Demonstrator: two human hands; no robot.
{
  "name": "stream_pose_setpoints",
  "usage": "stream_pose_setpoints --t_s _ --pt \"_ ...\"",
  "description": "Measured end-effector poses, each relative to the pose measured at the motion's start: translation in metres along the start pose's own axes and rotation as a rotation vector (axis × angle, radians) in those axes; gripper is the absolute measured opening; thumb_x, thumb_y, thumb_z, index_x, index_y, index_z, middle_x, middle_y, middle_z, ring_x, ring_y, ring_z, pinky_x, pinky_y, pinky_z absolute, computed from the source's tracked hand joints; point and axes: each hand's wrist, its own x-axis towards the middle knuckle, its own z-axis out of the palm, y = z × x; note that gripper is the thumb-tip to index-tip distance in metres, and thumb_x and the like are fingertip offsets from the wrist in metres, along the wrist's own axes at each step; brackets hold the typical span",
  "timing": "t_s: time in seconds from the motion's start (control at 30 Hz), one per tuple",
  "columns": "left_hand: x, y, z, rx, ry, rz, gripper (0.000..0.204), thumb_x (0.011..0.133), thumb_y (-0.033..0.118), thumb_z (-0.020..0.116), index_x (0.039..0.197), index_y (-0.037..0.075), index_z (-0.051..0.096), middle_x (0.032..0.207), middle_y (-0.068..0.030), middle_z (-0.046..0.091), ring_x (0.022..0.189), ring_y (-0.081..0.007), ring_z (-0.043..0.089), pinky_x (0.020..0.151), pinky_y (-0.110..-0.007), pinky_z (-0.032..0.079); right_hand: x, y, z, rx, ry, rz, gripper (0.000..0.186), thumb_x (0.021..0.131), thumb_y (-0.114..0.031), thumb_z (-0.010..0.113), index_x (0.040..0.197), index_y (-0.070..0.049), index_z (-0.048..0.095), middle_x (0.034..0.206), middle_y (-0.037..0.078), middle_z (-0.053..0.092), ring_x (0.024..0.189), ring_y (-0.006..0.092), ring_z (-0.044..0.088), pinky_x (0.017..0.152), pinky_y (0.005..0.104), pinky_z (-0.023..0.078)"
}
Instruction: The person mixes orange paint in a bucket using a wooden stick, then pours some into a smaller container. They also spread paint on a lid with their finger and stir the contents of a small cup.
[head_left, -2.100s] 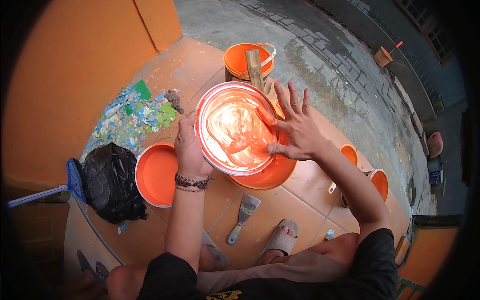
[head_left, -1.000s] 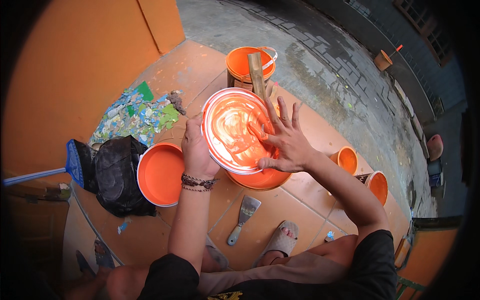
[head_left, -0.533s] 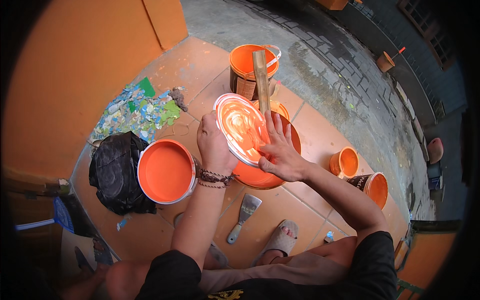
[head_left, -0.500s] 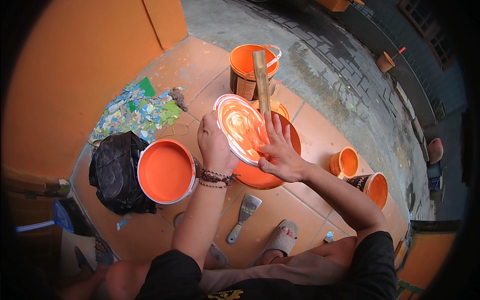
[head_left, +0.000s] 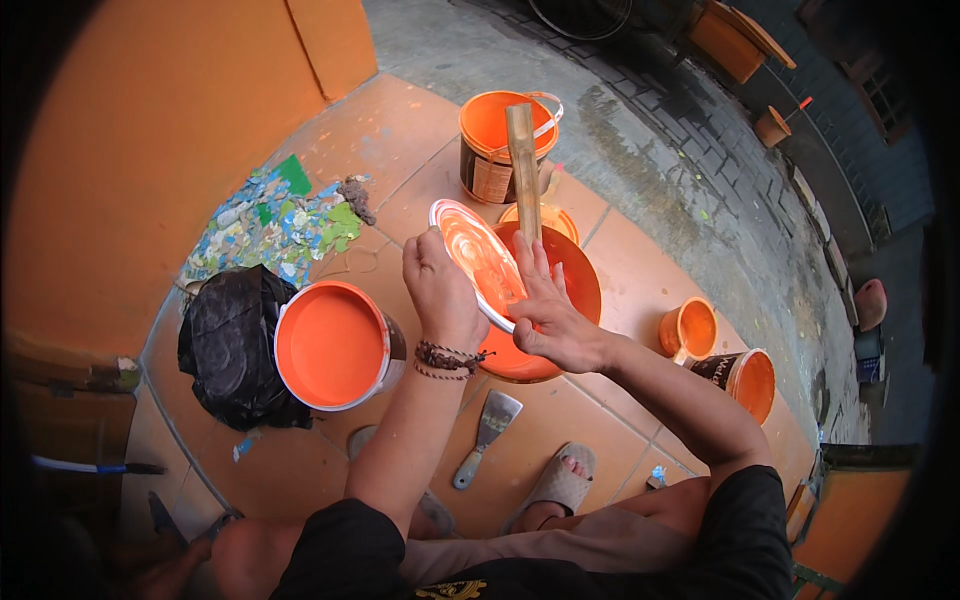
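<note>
L hand (head_left: 445, 290) has fingers curled tight round edge of paint-bucket lid (head_left: 477, 248); lid's tilted, orange-smeared, above lg paint tub (head_left: 588, 275); R hand (head_left: 556, 318) w/ fingers spread, index at smeared face, gripping nothing; wood slat (head_left: 523, 165) behind, lower end hidden; scraper (head_left: 493, 420) on floor tiles (head_left: 545, 420) nr tub.

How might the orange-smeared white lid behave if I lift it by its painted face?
The lid would probably be slippery there, since glossy orange paint coats that face. It looks fairly stiff, as its tilted rim shows no sag. Its thin edge suggests that it is light.
</note>
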Motion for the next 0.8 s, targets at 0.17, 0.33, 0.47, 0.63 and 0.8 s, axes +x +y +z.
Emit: stream_pose_setpoints --t_s 0.17,0.33,0.47,0.63,0.8 --pt "-0.007 0.007 0.006 -0.081 -0.004 -0.016 0.017 0.095 0.018 0.04 0.091 0.002 0.042 0.092 -0.0087 0.053 0.084 -0.0169 0.056 0.078 -0.033 0.05 0.004 -0.008 -0.013 0.264 0.017 -0.008 0.067 0.09 -0.064 0.023 0.107 -0.007 0.055 0.152 0.02 -0.014 0.139 0.0353 -0.019 0.11 0.0555 -0.007" --pt "-0.006 0.012 0.0 -0.123 -0.114 0.0 0.034 0.098 0.024 0.035 0.106 -0.004 0.051 0.107 -0.0153 0.06 0.097 -0.0231 0.061 0.086 -0.036 0.051 -0.003 -0.003 -0.034 0.646 -0.002 -0.013 0.096 0.084 -0.076 0.011 0.146 -0.003 -0.001 0.154 0.012 -0.01 0.143 0.024 -0.003 0.114 0.0414 -0.001" --pt "-0.01 0.029 -0.003 -0.121 -0.24 0.0 0.035 0.099 0.026 0.035 0.109 -0.003 0.052 0.111 -0.0139 0.06 0.1 -0.0223 0.06 0.088 -0.035 0.05 -0.004 -0.022 -0.05 0.597 0.048 -0.022 0.101 0.08 -0.079 0.008 0.146 -0.003 -0.006 0.154 0.01 -0.009 0.142 0.0223 -0.011 0.114 0.0401 0.0" --pt "-0.005 0.044 -0.011 -0.085 -0.219 0.102 0.033 0.098 0.026 0.036 0.11 0.0 0.052 0.11 -0.0121 0.061 0.1 -0.0202 0.061 0.087 -0.035 0.051 -0.009 -0.03 -0.064 0.521 0.074 -0.062 0.093 0.085 -0.071 0.025 0.145 -0.005 0.001 0.153 0.01 0.008 0.142 0.0246 0.008 0.114 0.041 0.007" --pt "0.016 0.073 -0.03 -0.072 -0.153 0.248 0.022 0.097 0.022 0.039 0.102 0.003 0.049 0.105 -0.0099 0.061 0.096 -0.0177 0.062 0.083 -0.033 0.053 -0.016 -0.023 -0.068 0.255 0.051 0.119 0.057 0.088 -0.04 0.058 0.13 -0.003 0.048 0.133 0.01 0.048 0.13 0.0231 0.033 0.104 0.039 0.028"
